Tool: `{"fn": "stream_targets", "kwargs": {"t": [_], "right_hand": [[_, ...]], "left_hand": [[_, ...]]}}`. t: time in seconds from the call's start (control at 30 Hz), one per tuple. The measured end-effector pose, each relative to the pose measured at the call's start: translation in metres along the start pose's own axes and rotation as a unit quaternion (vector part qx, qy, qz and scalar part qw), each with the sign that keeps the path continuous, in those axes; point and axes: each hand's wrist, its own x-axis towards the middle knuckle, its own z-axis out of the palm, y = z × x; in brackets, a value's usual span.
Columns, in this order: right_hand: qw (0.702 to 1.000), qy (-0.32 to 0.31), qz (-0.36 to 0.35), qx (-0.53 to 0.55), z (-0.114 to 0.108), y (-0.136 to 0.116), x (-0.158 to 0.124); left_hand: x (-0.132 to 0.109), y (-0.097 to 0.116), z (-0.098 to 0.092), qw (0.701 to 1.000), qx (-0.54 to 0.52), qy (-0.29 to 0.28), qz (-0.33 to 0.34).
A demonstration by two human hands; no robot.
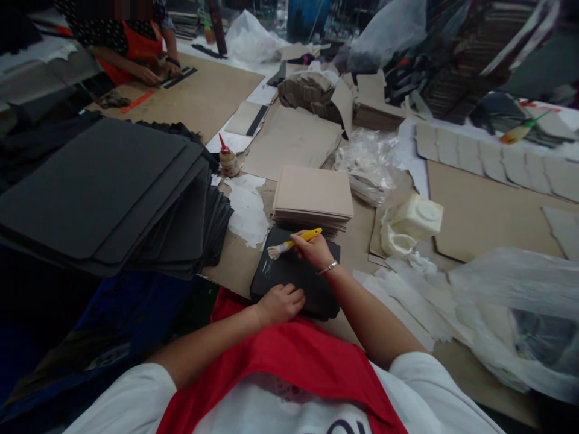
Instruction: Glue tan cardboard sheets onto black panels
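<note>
A brush with a yellow handle (307, 234) is gripped in my right hand (314, 250), its pale bristles at the left on a black sheet (289, 271). A whitish wet streak shows on the sheet beside the bristles. My left hand (281, 301) rests on the sheet's near edge, fingers laid on the surface with nothing in them. Just beyond the black sheet stands a stack of beige boards (312, 190). To the left is a big pile of black sheets (99, 193).
A small bottle with a red nozzle (228, 160) stands beyond the black pile. On the right lie a cut-open whitish plastic jug (414, 217), clear plastic bags (502, 301) and beige boards (493, 211). A co-worker in an orange apron (138, 48) handles strips at the far left.
</note>
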Motion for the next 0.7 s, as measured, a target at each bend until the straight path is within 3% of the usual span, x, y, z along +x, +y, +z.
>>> {"fn": "stream_targets", "kwargs": {"t": [0.07, 0.17, 0.3, 0.37, 0.43, 0.57, 0.63, 0.7], "right_hand": [[0.996, 0.092, -0.014, 0.002, -0.014, 0.002, 0.005], [0.983, 0.182, -0.015, -0.019, -0.044, 0.008, -0.004], [0.959, 0.273, -0.017, -0.081, -0.089, 0.022, -0.041], [0.948, 0.295, -0.021, -0.118, -0.101, 0.027, -0.067], [0.946, 0.277, -0.025, -0.167, -0.102, 0.03, -0.096], [0.95, 0.177, -0.043, -0.254, -0.089, 0.026, -0.153], [0.957, 0.134, -0.039, -0.254, -0.089, 0.018, -0.168], [0.967, 0.125, -0.033, -0.218, -0.097, 0.003, -0.165]], "left_hand": [[0.001, -0.002, -0.001, 1.0, -0.007, -0.001, -0.003], [0.004, -0.003, -0.003, 1.0, -0.022, -0.01, -0.018], [0.006, -0.003, -0.006, 0.999, -0.032, -0.021, -0.029], [0.008, -0.003, -0.007, 0.999, -0.037, -0.021, -0.029], [0.009, -0.002, -0.008, 0.999, -0.041, -0.023, -0.027], [0.008, 0.003, -0.01, 0.998, -0.038, -0.04, -0.031], [0.009, 0.004, -0.016, 0.997, -0.034, -0.052, -0.041], [0.017, 0.0, -0.026, 0.995, -0.05, -0.071, -0.045]]}}
